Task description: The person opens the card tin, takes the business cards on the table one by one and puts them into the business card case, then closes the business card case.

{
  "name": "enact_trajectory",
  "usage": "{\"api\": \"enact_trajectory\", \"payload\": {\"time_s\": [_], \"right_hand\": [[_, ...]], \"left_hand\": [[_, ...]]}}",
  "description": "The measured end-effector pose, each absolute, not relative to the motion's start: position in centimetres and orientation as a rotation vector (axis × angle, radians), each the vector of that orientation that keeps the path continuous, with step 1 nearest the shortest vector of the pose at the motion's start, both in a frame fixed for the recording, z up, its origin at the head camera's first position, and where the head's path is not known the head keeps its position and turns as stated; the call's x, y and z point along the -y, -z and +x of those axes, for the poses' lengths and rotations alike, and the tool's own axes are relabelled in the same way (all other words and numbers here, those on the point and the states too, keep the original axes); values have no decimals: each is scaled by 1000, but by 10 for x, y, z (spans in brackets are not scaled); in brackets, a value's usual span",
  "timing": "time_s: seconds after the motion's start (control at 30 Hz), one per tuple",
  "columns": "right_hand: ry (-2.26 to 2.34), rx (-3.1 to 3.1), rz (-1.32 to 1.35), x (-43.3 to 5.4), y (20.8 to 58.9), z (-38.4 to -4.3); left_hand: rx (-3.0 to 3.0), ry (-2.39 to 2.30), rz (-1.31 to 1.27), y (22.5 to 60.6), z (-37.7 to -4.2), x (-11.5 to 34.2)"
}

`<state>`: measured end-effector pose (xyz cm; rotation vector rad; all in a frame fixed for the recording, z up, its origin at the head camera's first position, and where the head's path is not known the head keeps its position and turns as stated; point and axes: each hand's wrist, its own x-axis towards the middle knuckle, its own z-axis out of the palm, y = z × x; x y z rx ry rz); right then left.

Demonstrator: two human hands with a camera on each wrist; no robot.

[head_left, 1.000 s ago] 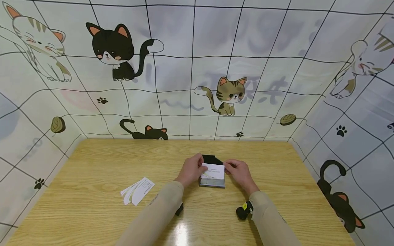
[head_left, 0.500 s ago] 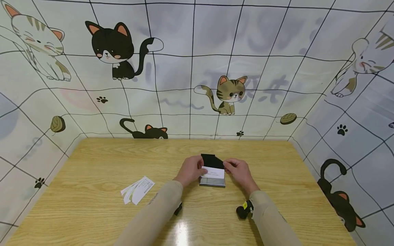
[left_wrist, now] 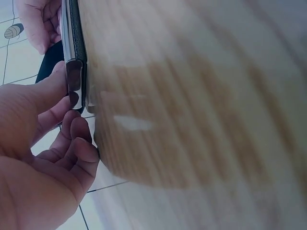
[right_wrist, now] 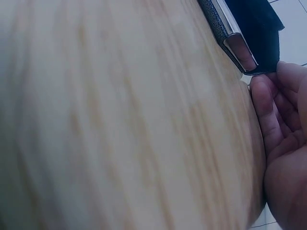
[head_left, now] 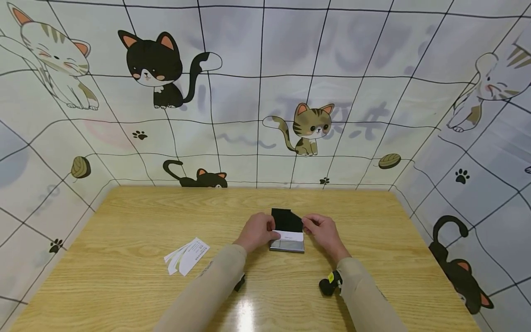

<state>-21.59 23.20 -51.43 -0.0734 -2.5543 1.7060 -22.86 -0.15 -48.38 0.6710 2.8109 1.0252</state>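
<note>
A business card case (head_left: 286, 246) with a metal pocket and a black cover (head_left: 286, 220) lies opened at the middle of the wooden table. White business cards (head_left: 293, 236) show as a narrow strip above the pocket's edge. My left hand (head_left: 257, 232) holds the case's left side, its thumb over the cards and its fingers curled at the edge. On the other side, my right hand (head_left: 324, 232) pinches the cover's right edge between thumb and forefinger. In the right wrist view the cover (right_wrist: 259, 33) stands up from the case.
Several white business cards (head_left: 191, 257) lie fanned out on the table (head_left: 124, 286) to the left of my left forearm. A cloth wall printed with cats (head_left: 232, 101) rises behind the table and at both sides. A black wrist camera (head_left: 328, 286) sits by my right sleeve.
The white cards have slid down toward me into the metal pocket, baring more of the black cover. My left thumb has moved down with them. My right hand stays at the cover's edge.
</note>
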Motion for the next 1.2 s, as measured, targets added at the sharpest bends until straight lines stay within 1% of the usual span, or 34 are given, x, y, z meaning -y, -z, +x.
{"api": "enact_trajectory", "payload": {"time_s": [0.2,0.67,0.93,1.2], "right_hand": [[-1714,2550,-67,-232,514,-215],[-1697,2562,-62,-233,513,-214],[-1685,2567,-56,-234,510,-215],[-1671,2586,-62,-233,511,-214]], "left_hand": [[-2827,-1014,718,482,-229,3],[-2815,-985,677,477,-222,9],[-2819,-954,668,462,-217,39],[-2861,-837,628,454,-213,83]]}}
